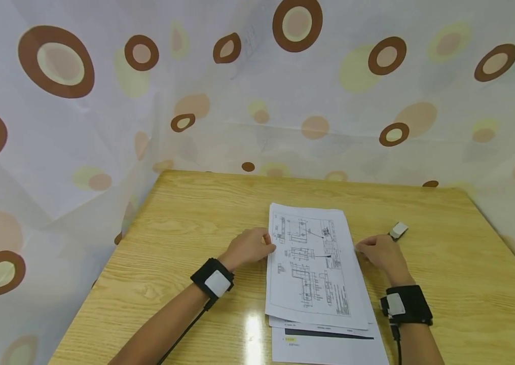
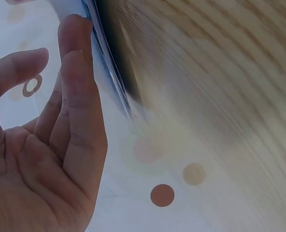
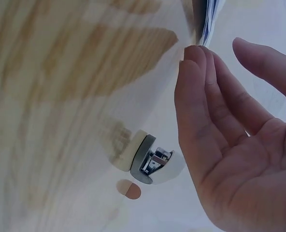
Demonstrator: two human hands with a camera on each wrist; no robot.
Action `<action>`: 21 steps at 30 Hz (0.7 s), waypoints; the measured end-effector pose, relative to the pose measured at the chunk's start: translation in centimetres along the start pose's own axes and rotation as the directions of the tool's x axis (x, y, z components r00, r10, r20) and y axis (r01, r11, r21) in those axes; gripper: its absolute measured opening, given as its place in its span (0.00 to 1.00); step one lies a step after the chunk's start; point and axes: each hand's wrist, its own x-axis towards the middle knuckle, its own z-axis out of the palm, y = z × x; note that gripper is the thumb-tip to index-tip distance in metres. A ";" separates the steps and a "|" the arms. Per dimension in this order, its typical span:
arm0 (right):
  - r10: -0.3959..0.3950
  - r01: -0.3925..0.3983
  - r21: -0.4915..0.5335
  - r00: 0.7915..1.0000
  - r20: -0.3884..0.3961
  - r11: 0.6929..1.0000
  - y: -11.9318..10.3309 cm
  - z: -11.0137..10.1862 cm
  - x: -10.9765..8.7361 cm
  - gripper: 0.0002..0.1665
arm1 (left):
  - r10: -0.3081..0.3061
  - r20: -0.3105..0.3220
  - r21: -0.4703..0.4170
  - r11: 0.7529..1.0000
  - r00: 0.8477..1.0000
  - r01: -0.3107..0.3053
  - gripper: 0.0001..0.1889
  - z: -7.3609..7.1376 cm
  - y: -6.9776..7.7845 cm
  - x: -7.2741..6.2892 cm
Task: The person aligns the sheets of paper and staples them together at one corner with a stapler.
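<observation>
A stack of printed papers (image 1: 312, 281) lies on the table, its top sheet covered in technical line drawings. At the stack's left edge is my left hand (image 1: 248, 247); in the left wrist view its nearly straight fingertips touch the paper edges (image 2: 115, 67), with the thumb held apart. My right hand (image 1: 379, 254) is at the opposite edge, fingers extended and lightly bent. Its fingertips meet the sheets' side (image 3: 209, 21) in the right wrist view, the thumb standing off. Lower sheets stick out unevenly at the near end.
Just beyond my right hand sits a small white and grey stapler (image 1: 399, 230), its metal end showing in the right wrist view. The wooden table (image 1: 193, 218) is backed by a spotted cloth (image 1: 239, 101) on its far and left sides. Cables run from both wristbands.
</observation>
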 end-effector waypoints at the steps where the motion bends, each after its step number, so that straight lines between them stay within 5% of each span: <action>1: 0.002 -0.002 0.000 1.000 0.007 1.000 0.1 -0.1 0.0 0.23 | -0.005 -0.006 0.012 1.000 1.000 0.006 0.08 0.0 0.0 0.0; 8: 0.044 -0.042 -0.037 0.998 0.048 0.998 0.2 -0.8 0.4 0.25 | -0.028 -0.052 0.014 0.999 0.998 0.029 0.07 -0.3 -0.3 0.2; 21: 0.057 -0.055 -0.032 0.996 0.065 0.998 -1.1 0.3 0.1 0.21 | 0.034 -0.063 0.023 0.999 0.997 -0.032 0.11 0.9 0.2 0.8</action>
